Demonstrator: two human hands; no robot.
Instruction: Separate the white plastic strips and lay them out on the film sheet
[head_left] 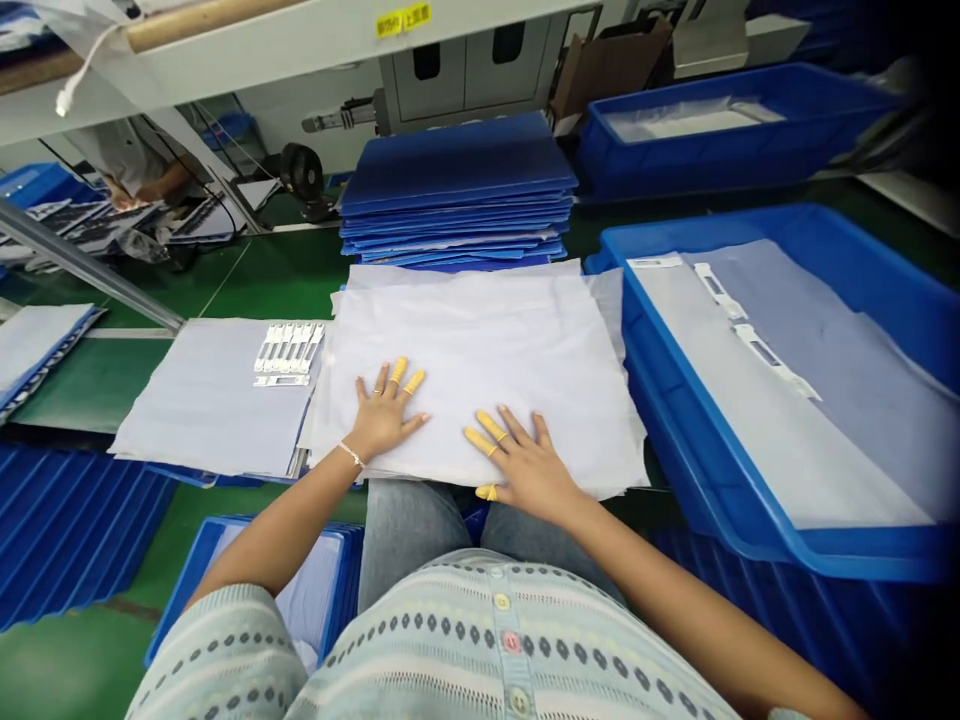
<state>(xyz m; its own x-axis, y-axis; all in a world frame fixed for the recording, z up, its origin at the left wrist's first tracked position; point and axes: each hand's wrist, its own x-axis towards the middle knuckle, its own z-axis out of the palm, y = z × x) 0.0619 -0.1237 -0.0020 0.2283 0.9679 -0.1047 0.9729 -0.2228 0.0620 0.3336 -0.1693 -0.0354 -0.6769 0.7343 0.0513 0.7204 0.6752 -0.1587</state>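
Grip released, fingers spreading: a worker's left hand (381, 420) and right hand (531, 468) are pressing palm-down on a white sheet (480, 335), neither of them grasping it. The sheet is lying directly in front of the worker, topping layered sheets at the near side of a green desk (225, 270), its near edge reaching over the lap. Yellow finger covers (414, 381) are showing on both hands. The step in hand is seemingly one of smoothing and squaring the layer; the next move is probably calling for even pressure, then lifting both palms without dragging it askew. The sheet's long axis is running left to right across the body, its short sides pointing away, with no evident front end. Stacked blue boards (457, 175) are standing just beyond, small white parts (289, 348) are lying at left, and a blue tray (664, 370) is sitting at right.
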